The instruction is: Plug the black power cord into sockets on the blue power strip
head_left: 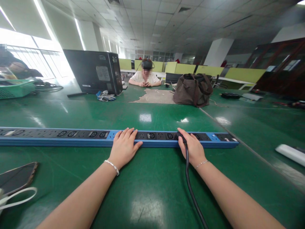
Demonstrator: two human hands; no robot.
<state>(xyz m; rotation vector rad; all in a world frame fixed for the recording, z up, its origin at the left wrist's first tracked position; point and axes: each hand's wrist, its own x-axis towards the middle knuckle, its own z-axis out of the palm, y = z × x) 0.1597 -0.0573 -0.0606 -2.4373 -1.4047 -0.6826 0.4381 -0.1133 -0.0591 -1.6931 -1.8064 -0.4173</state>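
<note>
A long blue power strip (157, 144) with black sockets lies across the green table. My left hand (124, 144) rests on top of it, left of centre, palm down with fingers spread a little. Farther right, my right hand (192, 147) is closed round a black plug (180, 136) at the strip's sockets; how deep the plug sits cannot be made out. From the plug a black cable (189, 183) runs down toward me over the table.
A black computer case (95, 71), gloves (105, 96) and a brown bag (193, 90) stand farther back. A person (145, 76) leans on the far edge. At left are a phone (17, 178) and a green basket (17, 89); at right, a white object (290, 154).
</note>
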